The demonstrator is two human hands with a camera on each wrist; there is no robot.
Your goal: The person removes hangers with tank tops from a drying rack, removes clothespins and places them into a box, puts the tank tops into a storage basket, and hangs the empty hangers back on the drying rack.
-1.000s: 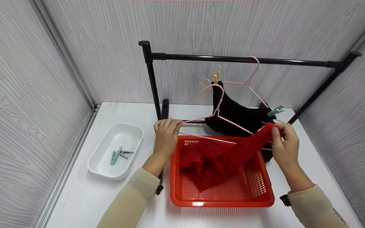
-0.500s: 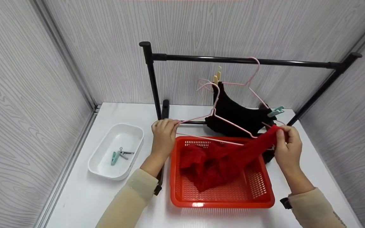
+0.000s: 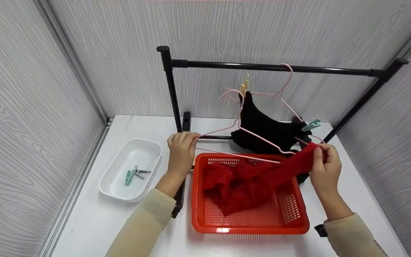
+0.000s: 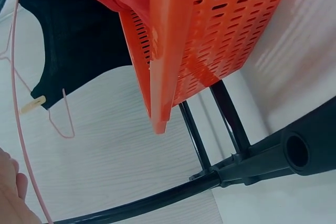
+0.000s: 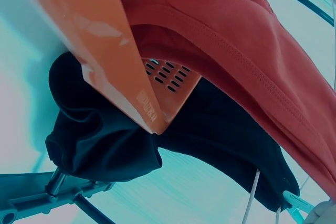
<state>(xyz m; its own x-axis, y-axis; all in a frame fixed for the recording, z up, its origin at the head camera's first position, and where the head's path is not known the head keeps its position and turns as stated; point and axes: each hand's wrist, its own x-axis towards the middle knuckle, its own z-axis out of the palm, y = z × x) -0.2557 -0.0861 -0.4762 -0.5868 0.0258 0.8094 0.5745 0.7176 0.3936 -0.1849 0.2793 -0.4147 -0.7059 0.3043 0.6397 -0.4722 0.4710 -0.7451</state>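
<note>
My left hand point(image 3: 182, 151) pinches the left end of a pink wire hanger point(image 3: 239, 124), which is tilted above a red basket point(image 3: 252, 229). The right hand point(image 3: 326, 167) pinches a raised strap-like edge of a red garment point(image 3: 241, 192), whose bulk lies crumpled in the basket. The hanger's right end passes behind the red fabric, so whether it is inside the garment is hidden. In the left wrist view, part of the left hand point(image 4: 13, 195) shows beside the thin hanger wire point(image 4: 23, 148). Stitched red cloth point(image 5: 226, 51) stretches across the right wrist view.
A black rack point(image 3: 227, 65) stands behind the basket. From its bar hangs another pink hanger point(image 3: 288, 80) with a black garment point(image 3: 268, 125), clipped by a yellow clothespin point(image 3: 243, 89) and a teal one point(image 3: 311, 125). At left, a white tray point(image 3: 105, 178) holds several clips.
My left hand and the hanger have shifted left and slightly up. The right hand has moved a little right and down, still holding the red garment.
</note>
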